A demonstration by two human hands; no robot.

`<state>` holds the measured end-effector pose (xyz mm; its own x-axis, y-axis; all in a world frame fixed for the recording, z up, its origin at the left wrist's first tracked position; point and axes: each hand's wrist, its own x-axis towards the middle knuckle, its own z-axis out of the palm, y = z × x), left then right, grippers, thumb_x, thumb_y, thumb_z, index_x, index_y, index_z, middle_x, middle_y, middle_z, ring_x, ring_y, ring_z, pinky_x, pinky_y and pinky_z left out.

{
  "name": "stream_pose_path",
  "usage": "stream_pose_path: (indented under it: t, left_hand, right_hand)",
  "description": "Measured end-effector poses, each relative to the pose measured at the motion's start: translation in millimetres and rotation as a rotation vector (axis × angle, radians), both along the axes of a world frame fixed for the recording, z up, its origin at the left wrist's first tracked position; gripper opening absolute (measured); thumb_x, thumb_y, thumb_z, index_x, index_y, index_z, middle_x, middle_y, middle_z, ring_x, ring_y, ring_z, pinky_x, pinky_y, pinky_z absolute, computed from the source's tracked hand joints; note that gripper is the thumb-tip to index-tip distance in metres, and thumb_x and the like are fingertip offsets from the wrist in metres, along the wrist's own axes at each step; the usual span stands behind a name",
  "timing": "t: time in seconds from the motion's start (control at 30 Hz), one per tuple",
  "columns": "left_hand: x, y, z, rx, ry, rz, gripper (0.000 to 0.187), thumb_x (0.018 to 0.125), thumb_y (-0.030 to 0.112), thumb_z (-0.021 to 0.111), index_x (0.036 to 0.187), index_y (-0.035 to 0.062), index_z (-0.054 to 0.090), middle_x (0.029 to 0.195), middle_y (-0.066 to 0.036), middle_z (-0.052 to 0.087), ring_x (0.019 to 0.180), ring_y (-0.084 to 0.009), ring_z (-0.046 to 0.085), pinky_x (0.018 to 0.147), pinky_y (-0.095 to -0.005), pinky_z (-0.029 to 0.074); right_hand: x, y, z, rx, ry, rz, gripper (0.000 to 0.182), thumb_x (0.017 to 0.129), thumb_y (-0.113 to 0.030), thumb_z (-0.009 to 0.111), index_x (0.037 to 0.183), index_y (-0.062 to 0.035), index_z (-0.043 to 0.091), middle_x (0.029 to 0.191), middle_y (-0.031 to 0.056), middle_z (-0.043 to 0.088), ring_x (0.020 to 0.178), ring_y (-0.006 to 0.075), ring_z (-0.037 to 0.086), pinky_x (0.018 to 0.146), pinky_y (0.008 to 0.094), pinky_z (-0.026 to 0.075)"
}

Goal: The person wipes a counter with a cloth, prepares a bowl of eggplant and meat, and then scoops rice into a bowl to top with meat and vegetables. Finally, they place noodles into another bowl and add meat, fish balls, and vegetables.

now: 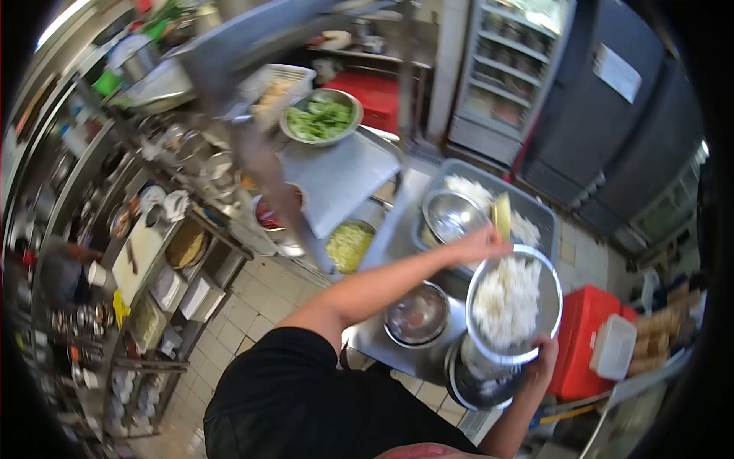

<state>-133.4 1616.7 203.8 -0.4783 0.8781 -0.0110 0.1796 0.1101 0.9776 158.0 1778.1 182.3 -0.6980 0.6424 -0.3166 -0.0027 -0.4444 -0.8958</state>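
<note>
My left hand (485,245) reaches across with fingers closed on a flat yellow utensil (501,217) whose exact kind I cannot make out. It is just above the near rim of a grey plastic tub (547,218), which holds white clumps like rice and a metal bowl (453,216). My right hand (544,361) grips the lower right rim of a large round metal-rimmed bowl (556,294), tilted toward me. White food resembling cooked rice (506,304) fills much of that bowl. A dark round pot (466,386) stands partly hidden below it.
Another metal bowl (417,315) stands on the steel counter (367,336). Behind are a bowl of green vegetables (321,118) and shredded pale-green food (350,246). A blurred metal post (267,164) crosses the left side. Red boxes (585,336) stand right, refrigerators (569,99) behind.
</note>
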Motion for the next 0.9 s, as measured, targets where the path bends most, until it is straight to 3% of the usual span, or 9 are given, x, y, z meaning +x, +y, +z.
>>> stream_pose_path:
  t: [0.07,0.17,0.3,0.4,0.5,0.67,0.8,0.87,0.9]
  left_hand:
    - [24.8,-68.5,-26.7,0.105,-0.26,-0.16,0.033,0.087,0.034,0.066,0.102,0.0065,0.054,0.093,-0.001,0.057,0.088,-0.0093,0.053,0.076,-0.0259,0.047]
    - [52.9,-199.3,0.0,-0.006,-0.571,-0.147,0.039,0.083,0.03,0.068,0.112,0.0055,0.058,0.096,-0.005,0.063,0.08,-0.012,0.063,0.058,-0.0269,0.057]
    - [84.2,-355.5,-43.7,0.053,-0.709,0.324,0.022,0.076,0.011,0.065,0.096,0.0021,0.067,0.084,-0.005,0.066,0.073,-0.0123,0.063,0.06,-0.0275,0.053]
    - [84.9,-497.5,-71.6,0.007,-0.745,0.733,0.02,0.068,-0.003,0.063,0.087,-0.0002,0.066,0.078,-0.005,0.065,0.065,-0.0129,0.061,0.059,-0.0276,0.051]
    - [84.4,-663.4,-73.2,0.274,-0.699,1.083,0.014,0.066,-0.005,0.059,0.079,-0.0004,0.062,0.076,-0.011,0.065,0.063,-0.0193,0.062,0.06,-0.0309,0.053]
    - [74.0,-874.9,-7.6,0.613,-0.366,1.614,0.004,0.072,0.001,0.054,0.074,0.0037,0.056,0.07,-0.007,0.059,0.057,-0.0177,0.058,0.055,-0.0298,0.051]
    - [-12.6,-1012.3,-4.6,0.788,-0.157,1.791,0.007,0.079,0.004,0.049,0.086,0.0018,0.052,0.082,-0.01,0.058,0.065,-0.0206,0.061,0.051,-0.0357,0.054]
    - [-63.9,-1054.7,12.1,0.754,-0.096,1.783,0.01,0.078,0.003,0.05,0.087,-0.001,0.052,0.085,-0.012,0.059,0.069,-0.0241,0.064,0.059,-0.0401,0.06]
    - [-94.1,-1080.1,10.0,0.702,-0.085,1.832,0.011,0.077,0.005,0.052,0.086,-0.0016,0.052,0.085,-0.013,0.059,0.071,-0.0257,0.065,0.06,-0.0409,0.061]
  right_hand:
    - [6.9,-27.5,0.0,0.044,-0.052,0.012,0.056,0.054,0.001,0.049,0.11,0.0031,0.052,0.069,0.0025,0.053,0.055,0.0128,0.05,0.049,0.0249,0.043]
    - [-16.3,-99.1,16.1,0.102,-0.148,0.171,0.036,0.051,-0.002,0.049,0.085,0.0018,0.059,0.059,0.0043,0.053,0.045,0.0146,0.046,0.046,0.0272,0.04]
    - [-65.9,-213.4,16.4,-0.071,-0.124,0.604,0.051,0.063,0.002,0.05,0.114,0.0054,0.053,0.09,0.0092,0.062,0.071,0.019,0.061,0.06,0.0294,0.051]
    - [-120.8,-337.4,10.8,-0.291,-0.075,0.745,0.039,0.09,-0.024,0.055,0.122,-0.0009,0.052,0.11,0.0097,0.061,0.094,0.0216,0.061,0.084,0.0335,0.05]
    - [-173.0,-459.2,24.8,-0.39,-0.025,1.063,0.051,0.093,-0.028,0.051,0.136,-0.0044,0.038,0.108,0.0104,0.062,0.083,0.0184,0.062,0.071,0.0299,0.051]
    - [-228.2,-559.1,-152.5,0.158,-0.247,1.057,0.051,0.079,0.006,0.05,0.128,-0.0047,0.05,0.076,-0.0021,0.053,0.059,0.0072,0.046,0.053,0.0222,0.04]
    - [-204.7,-552.6,-290.4,1.329,-0.36,1.025,0.043,0.076,-0.013,0.058,0.118,-0.0027,0.057,0.092,0.0207,0.067,0.082,0.0332,0.065,0.073,0.0405,0.052]
    - [-183.3,-548.0,-333.4,1.446,-0.525,1.19,0.03,0.076,-0.013,0.055,0.102,-0.002,0.065,0.098,0.0188,0.066,0.089,0.0385,0.062,0.075,0.048,0.049]
    - [-183.3,-523.4,-396.0,1.731,-0.491,1.681,0.027,0.079,-0.017,0.055,0.098,-0.002,0.067,0.1,0.018,0.066,0.09,0.0376,0.062,0.076,0.0472,0.049]
